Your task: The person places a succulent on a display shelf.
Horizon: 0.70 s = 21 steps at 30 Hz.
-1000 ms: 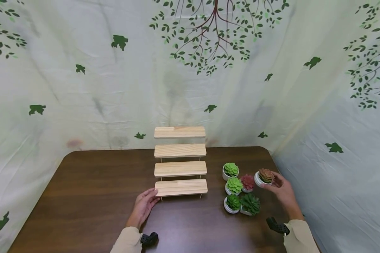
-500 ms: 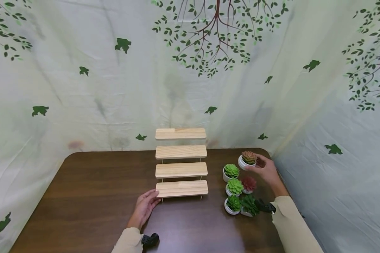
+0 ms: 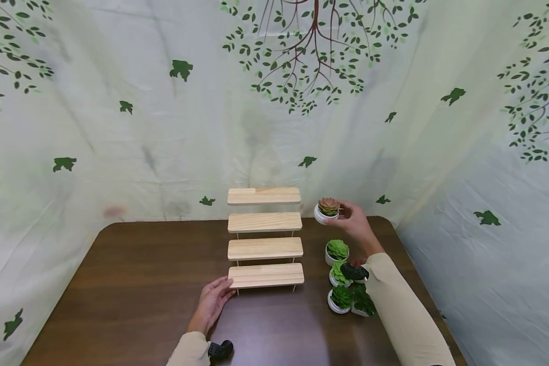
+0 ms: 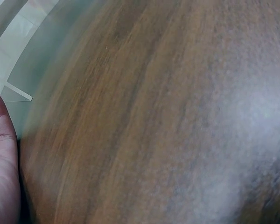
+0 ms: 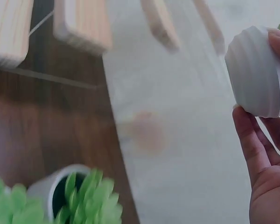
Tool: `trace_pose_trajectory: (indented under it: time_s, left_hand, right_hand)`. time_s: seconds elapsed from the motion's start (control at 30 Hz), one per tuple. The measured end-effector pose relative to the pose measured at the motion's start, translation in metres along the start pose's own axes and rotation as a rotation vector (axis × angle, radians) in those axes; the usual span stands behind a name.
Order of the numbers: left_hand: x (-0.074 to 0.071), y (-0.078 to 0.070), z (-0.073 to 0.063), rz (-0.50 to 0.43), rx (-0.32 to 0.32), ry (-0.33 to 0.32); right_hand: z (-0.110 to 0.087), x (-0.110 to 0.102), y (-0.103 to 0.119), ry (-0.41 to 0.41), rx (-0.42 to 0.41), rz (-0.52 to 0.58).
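Observation:
My right hand (image 3: 357,227) grips a small white ribbed pot with a reddish-brown succulent (image 3: 328,207). It is held in the air, tilted, just right of the upper boards of a four-step wooden display shelf (image 3: 266,276). The right wrist view shows thumb and fingers around the white pot (image 5: 256,72); its plant is nearly out of frame. At the shelf's lowest board, my left hand (image 3: 212,304) pinches the left end. Only a strip of the left hand (image 4: 3,172) appears in the left wrist view, where its hold is not visible.
Several potted succulents stand on the brown table (image 3: 155,284) right of the shelf. Among them are a light green succulent (image 3: 337,249) and a dark green succulent (image 3: 362,301); a red succulent (image 3: 358,261) is mostly behind the right sleeve. A leaf-printed curtain (image 3: 187,127) hangs behind the table.
My right hand has carried the reddish-brown succulent leftward and away from me, from right of the pot group toward the shelf's upper boards. My left hand keeps its place on the lowest board.

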<state>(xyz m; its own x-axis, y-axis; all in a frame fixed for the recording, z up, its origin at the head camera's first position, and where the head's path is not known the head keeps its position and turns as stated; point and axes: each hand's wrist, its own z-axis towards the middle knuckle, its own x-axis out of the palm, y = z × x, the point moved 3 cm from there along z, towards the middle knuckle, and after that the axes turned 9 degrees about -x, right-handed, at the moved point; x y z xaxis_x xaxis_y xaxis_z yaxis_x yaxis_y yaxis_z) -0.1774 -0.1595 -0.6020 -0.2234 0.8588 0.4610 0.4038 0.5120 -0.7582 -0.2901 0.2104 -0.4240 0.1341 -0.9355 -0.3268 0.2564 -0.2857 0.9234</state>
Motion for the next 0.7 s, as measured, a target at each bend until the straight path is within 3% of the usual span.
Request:
trace_pose_trajectory:
  time_s: [0.2,0.7]
  left_hand:
    - [0.001,0.000,-0.002,0.005,0.024,0.029]
    - [0.000,0.000,-0.002,-0.012,0.016,-0.001]
  right_hand:
    - [0.021,0.019,0.013,-0.016,-0.031,0.003]
    - [0.065,0.073,0.042,0.000,-0.066,0.061]
